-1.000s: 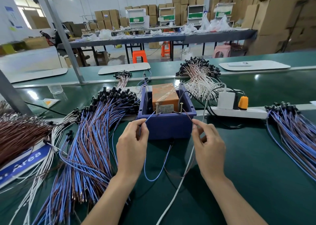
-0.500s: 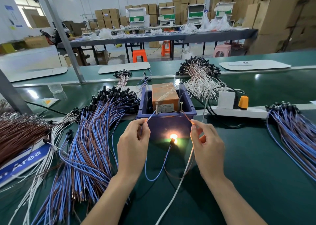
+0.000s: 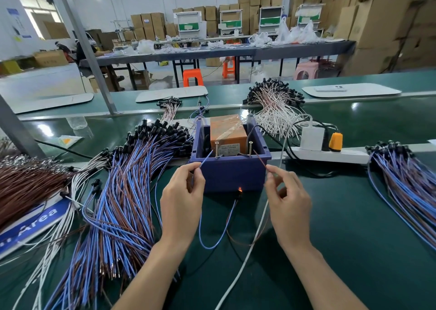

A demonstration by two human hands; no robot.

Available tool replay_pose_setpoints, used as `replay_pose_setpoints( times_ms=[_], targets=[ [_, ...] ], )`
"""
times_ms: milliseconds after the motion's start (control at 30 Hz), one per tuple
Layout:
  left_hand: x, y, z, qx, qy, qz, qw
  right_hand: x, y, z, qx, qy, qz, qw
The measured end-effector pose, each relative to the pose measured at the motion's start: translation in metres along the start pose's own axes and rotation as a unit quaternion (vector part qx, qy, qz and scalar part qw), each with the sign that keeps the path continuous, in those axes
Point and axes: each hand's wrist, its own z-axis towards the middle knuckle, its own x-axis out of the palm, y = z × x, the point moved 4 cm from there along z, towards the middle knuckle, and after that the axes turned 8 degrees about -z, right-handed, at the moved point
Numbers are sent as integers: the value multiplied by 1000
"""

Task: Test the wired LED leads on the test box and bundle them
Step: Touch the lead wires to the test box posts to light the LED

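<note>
The blue test box point(image 3: 230, 171) stands mid-table with an orange block and two upright screws inside. My left hand point(image 3: 182, 203) pinches the blue lead wire point(image 3: 206, 161), whose tip reaches up toward the left screw point(image 3: 216, 149). My right hand point(image 3: 289, 203) pinches the brown lead wire point(image 3: 259, 159), its tip just below the right screw point(image 3: 250, 148). Both wires loop down to one LED point(image 3: 239, 190), glowing dim orange in front of the box.
A big pile of blue and brown leads point(image 3: 122, 191) lies left, brown wires point(image 3: 26, 184) farther left. Another blue-brown bundle point(image 3: 408, 187) lies right. Behind are white leads point(image 3: 276, 111) and a power strip point(image 3: 330, 155). A white cable point(image 3: 245, 260) runs between my hands.
The LED went from dark to a bright glow half a second ago, and now shows only a faint orange glow. My hands have barely moved.
</note>
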Motion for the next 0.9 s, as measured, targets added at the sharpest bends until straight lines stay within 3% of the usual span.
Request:
replay_pose_setpoints(
  times_ms=[267,500,700,767,900],
  targets=[
    [-13,-23,5,-45,-20,-107,993,-19,-3,-8,170,-2,136,976],
    [32,-112,12,-42,162,-284,944,-33,38,4,210,39,321,923],
    [78,-132,-5,-39,225,-241,943,-59,39,9,242,15,358,902],
    [93,-122,-30,-50,306,-217,926,-75,26,13,263,-3,369,891],
    [117,-102,-91,-23,535,-119,836,-107,0,23,277,-26,421,863]
  ],
)
